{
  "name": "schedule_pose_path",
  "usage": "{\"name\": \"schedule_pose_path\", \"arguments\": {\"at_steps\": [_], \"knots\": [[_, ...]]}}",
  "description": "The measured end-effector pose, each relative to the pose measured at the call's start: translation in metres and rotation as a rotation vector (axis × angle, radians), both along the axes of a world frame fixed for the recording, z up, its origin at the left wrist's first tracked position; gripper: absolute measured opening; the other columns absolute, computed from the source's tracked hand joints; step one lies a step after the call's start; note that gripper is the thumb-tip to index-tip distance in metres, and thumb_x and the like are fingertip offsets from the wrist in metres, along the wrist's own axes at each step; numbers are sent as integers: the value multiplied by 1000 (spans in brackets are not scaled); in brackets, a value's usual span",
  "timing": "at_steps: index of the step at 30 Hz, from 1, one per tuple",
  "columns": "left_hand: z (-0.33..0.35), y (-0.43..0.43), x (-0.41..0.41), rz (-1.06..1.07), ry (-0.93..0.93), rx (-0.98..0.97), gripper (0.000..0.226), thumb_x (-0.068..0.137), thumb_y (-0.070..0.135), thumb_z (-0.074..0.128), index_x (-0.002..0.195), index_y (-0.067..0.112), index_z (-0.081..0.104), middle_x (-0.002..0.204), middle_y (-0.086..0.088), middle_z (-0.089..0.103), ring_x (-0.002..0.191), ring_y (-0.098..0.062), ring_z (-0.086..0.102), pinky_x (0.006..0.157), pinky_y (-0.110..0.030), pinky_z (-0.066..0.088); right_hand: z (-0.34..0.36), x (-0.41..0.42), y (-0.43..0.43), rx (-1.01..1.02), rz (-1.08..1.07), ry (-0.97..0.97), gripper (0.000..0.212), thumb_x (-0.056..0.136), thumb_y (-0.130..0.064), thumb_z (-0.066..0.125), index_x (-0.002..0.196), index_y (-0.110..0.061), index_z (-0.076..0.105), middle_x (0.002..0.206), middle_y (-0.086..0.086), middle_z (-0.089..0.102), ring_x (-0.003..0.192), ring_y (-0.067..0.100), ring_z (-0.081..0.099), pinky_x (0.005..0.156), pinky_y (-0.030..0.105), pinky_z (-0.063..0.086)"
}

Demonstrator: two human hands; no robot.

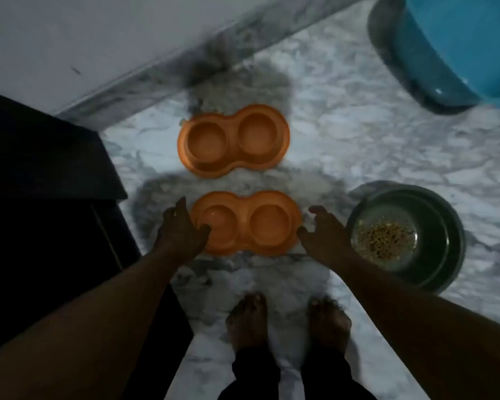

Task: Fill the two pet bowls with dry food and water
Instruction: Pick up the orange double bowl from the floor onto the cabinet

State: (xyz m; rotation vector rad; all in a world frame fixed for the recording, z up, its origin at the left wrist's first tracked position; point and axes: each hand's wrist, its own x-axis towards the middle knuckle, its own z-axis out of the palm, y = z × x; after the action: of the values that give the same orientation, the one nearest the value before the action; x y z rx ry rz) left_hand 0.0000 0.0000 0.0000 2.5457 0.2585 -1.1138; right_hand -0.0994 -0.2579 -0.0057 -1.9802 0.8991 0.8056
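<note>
Two orange double pet bowls lie on the marble floor. The far bowl [233, 140] sits near the wall, and both its cups look empty. The near bowl [246, 223] is just ahead of my bare feet. My left hand [182, 229] rests on its left end, thumb over the rim of the left cup. My right hand [322, 232] is at its right end with fingers spread, touching or just off the edge. A steel bowl [404, 236] holding dry food [384, 239] stands to the right.
A blue plastic bucket [456, 50] stands at the top right. Dark furniture [41, 197] fills the left side. A wall with a marble skirting [156, 73] runs behind the far bowl. My feet [289, 321] stand close behind the near bowl.
</note>
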Motion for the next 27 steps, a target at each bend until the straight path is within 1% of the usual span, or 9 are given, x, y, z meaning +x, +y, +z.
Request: {"name": "schedule_pose_path", "arguments": {"at_steps": [2,4,7,11,15,17,20,24,27], "knots": [[-29,3,-4,96,20,20,97,89,33,69,157,10,5,158,-26,16,146,-39,24,116,-43,25,-25,1,9,-12,-51,-18,70,91,-28,63,152,-19,29,150,15,38,133,35,45,103,44,43],[-54,8,-10,167,67,31,95,90,32,68,156,7,5,156,-27,24,143,-40,30,114,-42,29,-43,2,20,-34,-74,-12,72,90,-26,63,152,-21,27,150,15,36,131,37,45,102,49,45],[-74,10,-22,226,19,16,77,90,27,66,152,9,23,147,-25,39,132,-42,43,106,-42,37,-62,-2,31,-106,-61,-18,69,91,-26,62,150,-19,28,147,15,36,129,39,44,101,49,44],[-72,6,-29,287,-64,15,63,89,15,63,146,9,36,140,-25,43,126,-41,49,103,-41,41,-70,2,32,-156,-62,-9,60,91,-25,61,145,-18,37,140,16,43,122,40,50,95,47,46],[-42,7,-22,290,-63,-15,63,91,21,61,148,11,37,144,-20,44,126,-39,50,100,-40,43,-40,8,20,-151,-143,-32,52,87,-27,63,136,-20,50,131,13,54,108,35,59,84,42,52],[-6,4,-16,306,-66,-40,67,88,28,62,148,11,37,141,-19,48,123,-38,53,100,-41,44,-8,10,13,-132,-150,-69,48,84,-28,65,131,-22,52,127,12,57,104,32,61,83,41,52],[66,-4,-1,297,-68,-75,78,75,40,56,144,7,40,131,-22,56,117,-38,58,99,-43,48,66,18,-2,-128,-141,-108,46,83,-28,68,126,-22,54,120,13,60,100,33,62,83,46,54],[192,-24,27,278,-160,-90,41,84,25,65,119,4,59,115,-22,64,108,-37,62,90,-37,48,190,45,-26,-136,-153,-176,51,77,-41,60,124,-21,56,113,14,62,94,34,64,80,49,56],[309,-38,41,295,-236,-106,37,80,33,61,109,8,64,107,-17,67,99,-36,66,83,-36,53,303,69,-38,-190,-149,-282,49,80,-40,64,123,-16,59,114,17,61,100,37,63,87,46,52]]}}
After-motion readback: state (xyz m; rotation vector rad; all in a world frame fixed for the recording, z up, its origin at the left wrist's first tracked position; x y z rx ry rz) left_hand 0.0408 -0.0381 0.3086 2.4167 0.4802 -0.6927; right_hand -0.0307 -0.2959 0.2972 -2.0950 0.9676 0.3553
